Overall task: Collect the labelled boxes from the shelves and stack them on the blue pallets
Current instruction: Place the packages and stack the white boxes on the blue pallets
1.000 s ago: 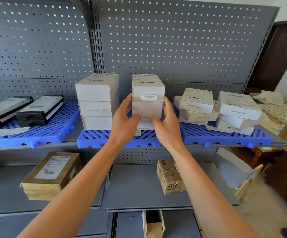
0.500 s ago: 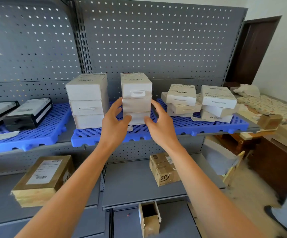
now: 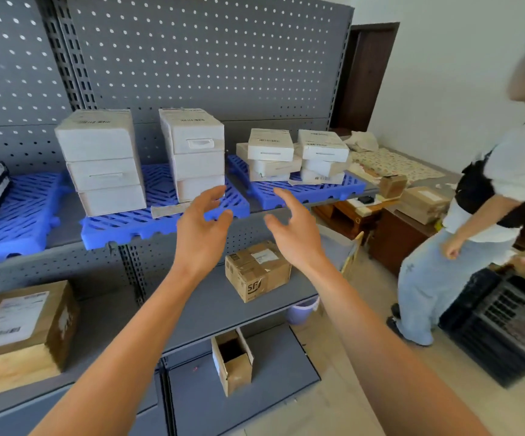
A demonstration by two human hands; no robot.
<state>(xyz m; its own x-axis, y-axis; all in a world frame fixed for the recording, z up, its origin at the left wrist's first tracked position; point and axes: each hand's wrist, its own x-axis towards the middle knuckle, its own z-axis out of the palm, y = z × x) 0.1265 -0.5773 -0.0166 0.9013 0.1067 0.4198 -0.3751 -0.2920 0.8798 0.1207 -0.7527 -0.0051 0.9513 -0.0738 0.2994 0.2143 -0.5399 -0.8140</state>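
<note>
labelled boxes [image 3: 196, 155] stacked on blue pallet [image 3: 148, 221] — both hands [image 3: 203, 228] released; brown carton [image 3: 256, 270] reads "sf".

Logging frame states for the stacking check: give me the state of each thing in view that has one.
left hand: open, empty, clear of the stack
right hand: open, empty
middle white box stack: three high, upright on the blue pallet
left white box stack: three high, upright
SF carton: closed, on lower shelf
small brown carton: top open

Matt white cardboard boxes [image 3: 196, 154], blue plastic pallet [image 3: 160, 221], perforated grey metal shelving [image 3: 207, 58]
</note>
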